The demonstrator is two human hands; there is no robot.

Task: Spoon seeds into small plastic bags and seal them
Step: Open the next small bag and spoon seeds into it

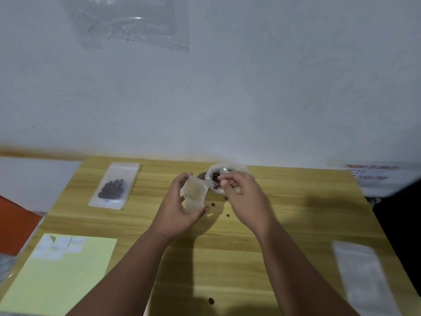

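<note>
My left hand (180, 208) holds a small clear plastic bag (194, 193) upright above the wooden table (296, 215), its mouth pulled open toward the right. Just to its right, my right hand (243, 197) pinches a spoon (224, 172), mostly hidden by the fingers, over a clear open bag of dark seeds (216, 176) at the table's back edge. A filled small bag of seeds (114, 187) lies flat at the back left. Three loose seeds (227, 215) lie under my hands; another loose seed (211, 301) lies near the front edge.
A pale yellow sheet (68, 277) with small white labels covers the front left corner. Empty clear bags (364, 277) lie at the front right. A large plastic bag (127, 21) hangs on the white wall. An orange object (16, 226) sits left of the table.
</note>
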